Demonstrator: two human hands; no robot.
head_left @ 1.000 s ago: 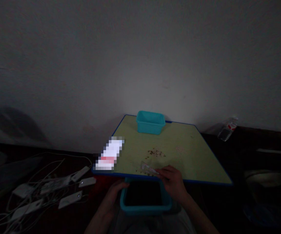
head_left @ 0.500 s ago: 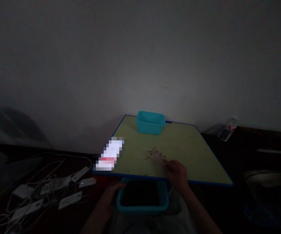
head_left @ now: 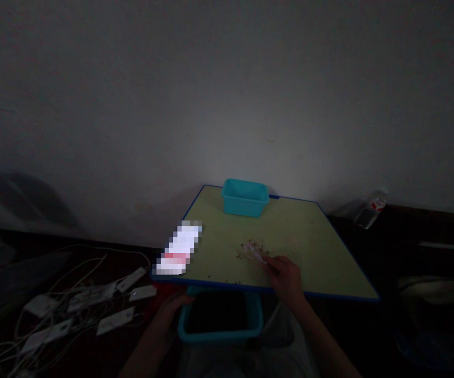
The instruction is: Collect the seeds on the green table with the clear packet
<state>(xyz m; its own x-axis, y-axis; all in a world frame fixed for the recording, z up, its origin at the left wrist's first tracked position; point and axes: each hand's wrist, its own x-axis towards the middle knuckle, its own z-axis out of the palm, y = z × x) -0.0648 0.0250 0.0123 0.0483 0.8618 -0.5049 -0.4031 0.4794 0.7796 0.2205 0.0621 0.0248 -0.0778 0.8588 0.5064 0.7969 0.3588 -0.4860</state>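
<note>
On the tabletop (head_left: pixel 215 244), my right hand (head_left: pixel 286 275) is closed, fingertips pinched on the near end of a pale pinkish, see-through thing (head_left: pixel 253 250) whose kind I cannot make out. Small dark bits lie around and against that thing, with a few more by the near edge. Below this edge, my left hand (head_left: pixel 169 310) grips the left rim of a turquoise plastic bin (head_left: pixel 221 336). The bin's inside looks black, so its contents cannot be told. Dim light hides most of my left fingers.
A second turquoise bin (head_left: pixel 245 202) stands at the table's back, near the wall. A bright blurred-out screen or sheet (head_left: pixel 180 247) lies on the left edge. Power strips (head_left: pixel 114 320) and tangled white cables spread at left. At right is a clear packet with a red label (head_left: pixel 372 209).
The lower bin has shifted left, and my left hand with it. My right hand stays nearly in place, still on the pale thing. The view has shifted slightly.
</note>
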